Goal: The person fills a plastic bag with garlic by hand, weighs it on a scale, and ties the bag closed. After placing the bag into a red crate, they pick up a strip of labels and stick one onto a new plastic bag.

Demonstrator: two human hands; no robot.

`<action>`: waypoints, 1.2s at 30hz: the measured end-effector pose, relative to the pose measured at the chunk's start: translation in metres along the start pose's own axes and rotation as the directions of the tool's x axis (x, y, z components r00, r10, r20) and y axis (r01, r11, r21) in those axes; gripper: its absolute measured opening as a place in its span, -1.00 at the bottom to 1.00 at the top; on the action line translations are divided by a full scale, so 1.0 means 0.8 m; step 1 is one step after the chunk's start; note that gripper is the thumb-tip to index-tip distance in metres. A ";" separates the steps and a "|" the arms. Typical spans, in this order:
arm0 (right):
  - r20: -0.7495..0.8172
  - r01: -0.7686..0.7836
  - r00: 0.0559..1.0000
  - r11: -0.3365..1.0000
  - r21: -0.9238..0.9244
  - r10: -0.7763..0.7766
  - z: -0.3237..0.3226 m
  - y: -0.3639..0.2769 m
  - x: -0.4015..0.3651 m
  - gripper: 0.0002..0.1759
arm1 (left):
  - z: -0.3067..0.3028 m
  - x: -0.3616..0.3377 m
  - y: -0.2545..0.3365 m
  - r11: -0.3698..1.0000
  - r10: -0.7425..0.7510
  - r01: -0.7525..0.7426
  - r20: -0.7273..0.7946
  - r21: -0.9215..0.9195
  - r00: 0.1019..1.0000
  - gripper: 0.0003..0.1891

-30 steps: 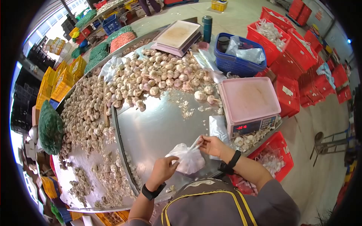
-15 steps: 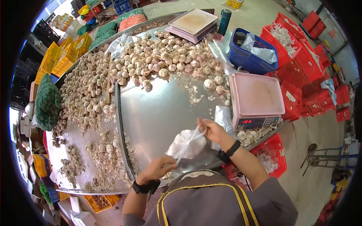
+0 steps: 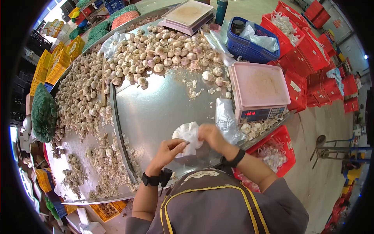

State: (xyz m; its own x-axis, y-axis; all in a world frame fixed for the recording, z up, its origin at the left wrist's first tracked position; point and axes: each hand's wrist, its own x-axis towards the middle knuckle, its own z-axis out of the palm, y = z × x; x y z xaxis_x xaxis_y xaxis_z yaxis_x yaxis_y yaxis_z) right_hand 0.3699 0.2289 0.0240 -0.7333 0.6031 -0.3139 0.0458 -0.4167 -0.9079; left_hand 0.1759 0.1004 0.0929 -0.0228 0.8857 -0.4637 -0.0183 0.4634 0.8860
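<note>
A filled white plastic bag [image 3: 186, 132] rests on the metal tabletop in front of me; what is inside cannot be made out. My left hand [image 3: 169, 151] is at its near left side, thumb and forefinger pinched on the bag's gathered top. At the right side my right hand [image 3: 212, 137] is closed with curled fingers against the plastic, slightly blurred. Flat, clear plastic bags [image 3: 227, 121] lie just beyond the right hand. A pink-topped digital scale [image 3: 259, 85] with a lit red display stands further right.
Many garlic bulbs [image 3: 163, 50] are heaped at the back and left, beside a metal divider [image 3: 119, 132]. A second scale [image 3: 187, 13] and a blue basket [image 3: 249, 43] stand behind. Below the table's right edge is a red crate [image 3: 282, 150] with bagged goods.
My hands have come closer together at the bag's top; the stretched plastic strand between them no longer shows. The left hand has moved up. The whole view has shifted slightly.
</note>
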 end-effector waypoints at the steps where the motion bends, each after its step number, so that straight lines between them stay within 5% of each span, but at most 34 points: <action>1: -0.159 -0.108 0.963 0.856 0.506 0.216 -0.026 0.023 0.019 -0.86 | 0.005 0.003 -0.019 0.993 0.114 -0.112 -0.102 0.027 0.988 -0.70; 2: -0.093 -0.203 0.928 0.700 0.685 0.360 -0.028 0.007 0.014 -0.81 | 0.001 0.007 -0.039 0.996 0.084 -0.084 -0.131 0.005 0.988 -0.71; 3: -0.092 -0.204 0.928 0.697 0.687 0.362 -0.014 -0.016 0.009 -0.81 | -0.004 0.007 -0.036 0.997 0.081 -0.081 -0.131 0.006 0.988 -0.71; 5: 0.414 -0.472 0.867 0.725 0.501 0.279 0.020 -0.042 -0.012 -0.73 | -0.004 -0.008 -0.022 0.998 0.052 -0.053 0.025 0.016 0.998 -0.65; 7: 0.358 -0.377 0.917 0.678 0.631 0.176 -0.016 0.016 0.023 -0.67 | 0.011 -0.026 0.009 0.970 0.124 -0.144 0.108 0.195 0.986 -0.61; 9: -0.130 -0.184 0.905 0.648 0.739 0.405 -0.047 0.045 0.052 -0.66 | 0.023 -0.032 0.015 0.846 0.312 -0.440 0.390 0.302 0.866 -0.63; 11: -0.145 -0.151 0.915 0.653 0.742 0.376 -0.053 0.060 0.050 -0.62 | 0.024 -0.024 -0.006 0.865 0.246 -0.389 0.408 0.318 0.879 -0.64; 13: -0.284 -0.037 0.935 0.858 0.512 0.210 -0.022 0.035 0.029 -0.59 | 0.014 -0.020 -0.019 0.944 0.304 -0.324 0.203 0.070 0.931 -0.67; 14: -0.295 0.043 0.954 0.957 0.287 0.045 -0.004 0.036 0.017 -0.57 | 0.011 -0.018 -0.024 0.969 0.197 -0.183 0.073 -0.164 0.978 -0.71; 15: -0.203 0.105 0.971 0.987 -0.119 -0.128 0.009 0.051 0.007 -0.60 | 0.009 -0.012 -0.020 0.970 0.204 -0.187 0.102 -0.158 0.974 -0.71; 16: -0.062 0.177 0.969 0.848 -0.499 -0.239 0.017 0.059 -0.004 -0.63 | 0.010 -0.005 -0.013 0.946 0.264 -0.239 0.093 -0.219 0.960 -0.73; 17: -0.102 0.163 0.964 0.849 -0.502 -0.246 0.018 0.066 -0.013 -0.63 | 0.015 0.000 -0.007 0.917 0.317 -0.282 0.086 -0.283 0.945 -0.74; 19: 0.078 0.328 0.904 0.565 -0.757 -0.420 0.022 0.057 -0.032 -0.76 | 0.037 0.004 0.012 0.935 0.301 -0.252 0.182 -0.251 0.936 -0.69; 20: 0.052 0.313 0.902 0.565 -0.763 -0.429 0.015 0.049 -0.043 -0.76 | 0.047 0.005 0.022 0.924 0.347 -0.288 0.233 -0.253 0.909 -0.72; 23: -0.413 0.018 0.822 0.744 -0.667 -0.391 -0.011 0.002 -0.125 -0.88 | 0.061 0.019 0.031 0.902 0.427 -0.370 0.337 -0.220 0.839 -0.80; 25: -0.579 -0.037 0.671 0.758 -0.651 -0.464 -0.023 -0.030 -0.195 -0.87 | 0.078 0.033 0.037 0.926 0.368 -0.340 0.194 -0.162 0.909 -0.82; 26: -0.746 -0.076 0.526 0.850 -0.521 -0.410 -0.029 -0.039 -0.254 -0.86 | 0.087 0.058 0.024 0.959 0.277 -0.282 0.166 0.008 0.947 -0.81; 28: -0.782 -0.314 0.420 0.734 -0.602 -0.461 -0.036 -0.041 -0.299 -0.84 | 0.099 0.088 -0.023 0.955 0.275 -0.290 0.192 0.057 0.942 -0.81; 29: -0.804 -0.514 0.470 0.627 -0.585 -0.365 -0.041 -0.047 -0.313 -0.79 | 0.104 0.095 -0.034 0.949 0.268 -0.296 0.212 0.108 0.940 -0.81; 30: -0.775 -0.543 0.502 0.557 -0.628 -0.384 -0.048 -0.045 -0.319 -0.75 | 0.112 0.095 -0.033 0.926 0.264 -0.314 0.234 0.208 0.936 -0.82; 34: -0.601 -0.481 0.599 0.363 -0.798 -0.529 -0.091 -0.021 -0.276 -0.65 | 0.129 0.091 -0.040 0.856 0.327 -0.412 0.289 0.312 0.900 -0.82; 35: -0.538 -0.375 0.602 0.386 -0.843 -0.590 -0.108 -0.014 -0.245 -0.63 | 0.129 0.090 -0.043 0.853 0.314 -0.412 0.315 0.320 0.896 -0.82; 36: -0.670 -0.419 0.649 0.566 -0.710 -0.361 -0.119 -0.012 -0.211 -0.61 | 0.128 0.089 -0.047 0.849 0.303 -0.413 0.338 0.328 0.891 -0.82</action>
State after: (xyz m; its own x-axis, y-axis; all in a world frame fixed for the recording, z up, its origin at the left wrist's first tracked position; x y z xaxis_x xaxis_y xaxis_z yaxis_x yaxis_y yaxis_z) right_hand 0.5578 0.1960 0.0596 -0.0379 0.9973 -0.0622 0.8150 -0.0052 -0.5794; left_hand 0.2773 0.1493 0.0271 0.3124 0.9391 -0.1430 0.3223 0.0369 0.9459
